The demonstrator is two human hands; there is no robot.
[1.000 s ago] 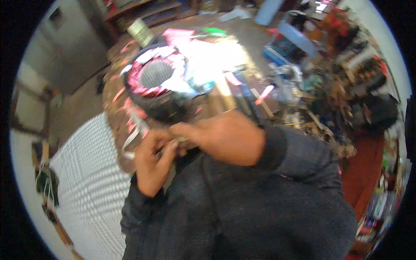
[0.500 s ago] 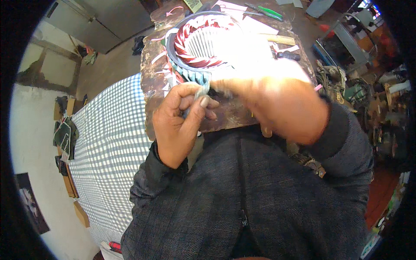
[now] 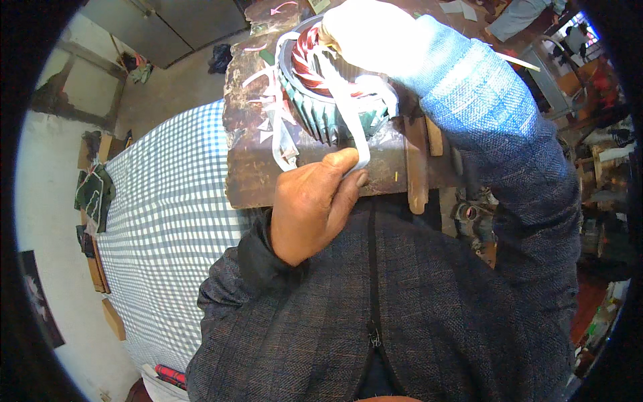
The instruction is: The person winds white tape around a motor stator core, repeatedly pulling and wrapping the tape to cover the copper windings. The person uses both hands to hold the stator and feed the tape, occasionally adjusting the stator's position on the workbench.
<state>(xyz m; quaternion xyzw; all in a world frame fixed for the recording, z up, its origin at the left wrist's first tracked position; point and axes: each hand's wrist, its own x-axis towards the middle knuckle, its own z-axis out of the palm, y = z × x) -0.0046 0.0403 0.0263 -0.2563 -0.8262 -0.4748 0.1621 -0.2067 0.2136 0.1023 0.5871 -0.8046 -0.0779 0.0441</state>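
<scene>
A motor stator (image 3: 309, 115) with a finned green-grey casing and red-brown wire windings (image 3: 305, 63) stands on the wooden bench. My left hand (image 3: 315, 201), in front of it, pinches a white tape (image 3: 349, 120) between thumb and forefinger. The tape runs up from there over the near rim to the windings. Another stretch of white tape hangs by the stator's left side and reaches down toward my left hand. My right hand (image 3: 368, 33) is over the far part of the ring, fingers curled down at the windings. Glare washes it out, and what its fingertips hold is unclear.
The worn wooden bench (image 3: 251, 187) carries paper scraps along its left side and wooden strips (image 3: 416, 167) at its right. A checkered cloth (image 3: 174, 221) covers a surface to the left. Mixed machine parts (image 3: 472, 214) lie beyond the bench at right.
My right hand has moved from near my left hand up and away to the windings. My left hand has shifted right and nearer me, and the tape is now stretched out in view.
</scene>
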